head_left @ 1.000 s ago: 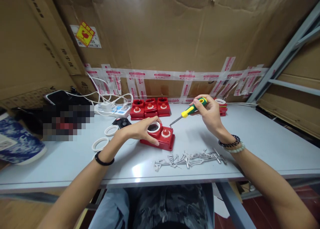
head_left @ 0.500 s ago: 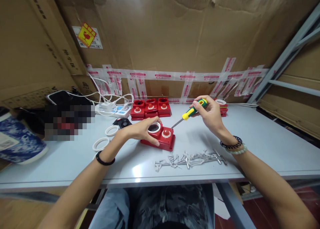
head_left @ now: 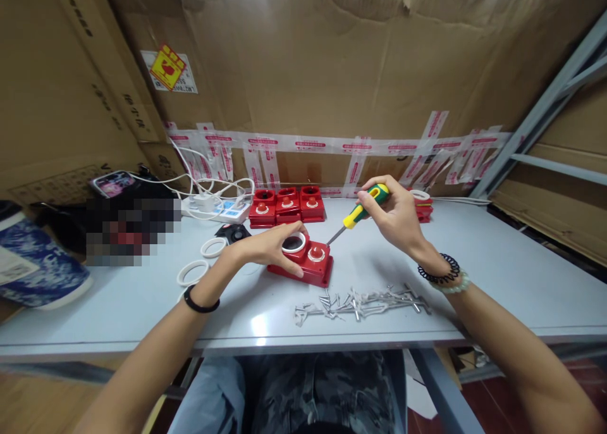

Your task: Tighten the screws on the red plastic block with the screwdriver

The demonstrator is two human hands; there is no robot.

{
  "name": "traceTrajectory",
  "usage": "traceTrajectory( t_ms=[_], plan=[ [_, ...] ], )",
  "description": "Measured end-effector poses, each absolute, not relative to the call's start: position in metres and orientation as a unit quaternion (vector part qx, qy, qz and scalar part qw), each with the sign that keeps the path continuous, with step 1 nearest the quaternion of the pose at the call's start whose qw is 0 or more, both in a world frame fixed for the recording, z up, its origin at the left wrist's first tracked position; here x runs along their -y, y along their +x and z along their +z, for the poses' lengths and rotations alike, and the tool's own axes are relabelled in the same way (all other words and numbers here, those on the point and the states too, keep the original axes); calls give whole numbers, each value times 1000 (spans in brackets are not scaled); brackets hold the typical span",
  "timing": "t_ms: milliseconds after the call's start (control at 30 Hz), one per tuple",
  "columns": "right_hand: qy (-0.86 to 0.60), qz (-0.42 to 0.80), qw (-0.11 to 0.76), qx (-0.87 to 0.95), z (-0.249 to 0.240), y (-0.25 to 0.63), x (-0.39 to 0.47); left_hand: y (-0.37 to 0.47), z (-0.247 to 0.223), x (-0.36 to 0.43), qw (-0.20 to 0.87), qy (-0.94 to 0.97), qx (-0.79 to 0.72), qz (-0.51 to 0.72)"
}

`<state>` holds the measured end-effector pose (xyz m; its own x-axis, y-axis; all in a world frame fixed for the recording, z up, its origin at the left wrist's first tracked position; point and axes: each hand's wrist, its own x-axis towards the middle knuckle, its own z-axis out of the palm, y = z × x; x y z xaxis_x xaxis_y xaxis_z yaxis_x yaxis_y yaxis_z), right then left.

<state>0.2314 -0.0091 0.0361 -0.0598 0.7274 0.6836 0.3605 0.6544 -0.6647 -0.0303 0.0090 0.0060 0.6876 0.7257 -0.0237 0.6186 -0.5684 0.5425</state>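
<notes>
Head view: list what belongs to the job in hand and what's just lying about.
Job in hand:
red rectangular housing, held by left hand
green-yellow screwdriver, in right hand
silver metal screws, probably
round white rings, probably

Lying about, apparently:
white power strip
blue-white cup

Black coiled band point(head_left: 447, 276), pale beaded bracelet point(head_left: 453, 288)

The glossy bench point(head_left: 474, 263) is strewn near its front edge with screws point(head_left: 357, 306). Behind them a red housing point(head_left: 309, 269) is set; farther back, three red units point(head_left: 287, 214) are ranged beside a power strip point(head_left: 220, 212). White rings point(head_left: 180, 276) are laid at left.
</notes>
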Motion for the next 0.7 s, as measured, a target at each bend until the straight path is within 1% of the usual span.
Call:
traceTrajectory(
  t_ms=[267, 433, 567, 700],
  plan=[
    [-400, -32, 440, 803, 62, 196, 16, -30, 7, -8, 258, 882, -380, 108],
    [-434, -155, 363, 810, 67, 180, 12, -31, 6, -8, 253, 883, -380, 107],
    [-467, -195, 344, 791, 67, 175, 5, -31, 6, -8, 257, 882, -380, 105],
    [-488, -197, 349, 776, 65, 172, -2, -31, 6, -8, 253, 883, -380, 108]
  ],
)
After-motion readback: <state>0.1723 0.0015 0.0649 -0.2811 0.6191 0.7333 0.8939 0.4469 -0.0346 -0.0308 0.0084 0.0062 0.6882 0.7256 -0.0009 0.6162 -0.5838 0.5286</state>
